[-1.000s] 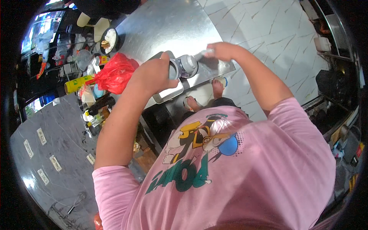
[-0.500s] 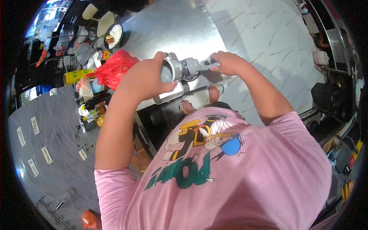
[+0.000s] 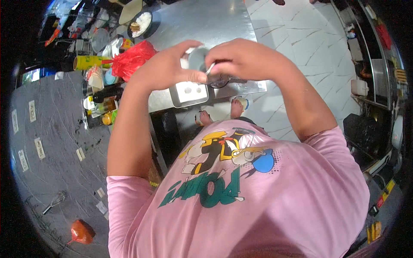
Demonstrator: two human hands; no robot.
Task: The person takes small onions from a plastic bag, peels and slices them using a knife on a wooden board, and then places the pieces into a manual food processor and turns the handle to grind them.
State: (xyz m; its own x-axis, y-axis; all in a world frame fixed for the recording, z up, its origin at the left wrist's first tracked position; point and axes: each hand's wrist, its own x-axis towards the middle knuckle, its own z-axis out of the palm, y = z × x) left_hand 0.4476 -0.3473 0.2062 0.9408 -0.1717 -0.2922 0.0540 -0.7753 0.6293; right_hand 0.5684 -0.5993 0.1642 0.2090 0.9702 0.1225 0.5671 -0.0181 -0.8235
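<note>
Tilted in my left hand (image 3: 174, 66) is a pale grey cup (image 3: 197, 59), my fingers wrapped round its side. My right hand (image 3: 241, 59) pinches a thin spoon handle (image 3: 210, 68) close to the mouth of the cup; the spoon's other end is hidden. Below my right hand, partly covered by it, stands a clear container (image 3: 220, 82) on the steel table (image 3: 211, 21). A metal tray (image 3: 191, 102) with a white surface and a few round shapes lies under the cup, at the table's near edge.
A red plastic bag (image 3: 131, 60) sits left of my left forearm. Farther back is a dark plate of white rice (image 3: 142, 25). Bottles (image 3: 103, 107) stand along the dark wall (image 3: 56, 129) to the left, where a whisk (image 3: 55, 202) hangs. White marbled floor (image 3: 297, 47) lies to the right.
My right hand has moved left with the spoon, from over the clear container to the cup's mouth. The cup has shifted slightly right, and the tray shows more.
</note>
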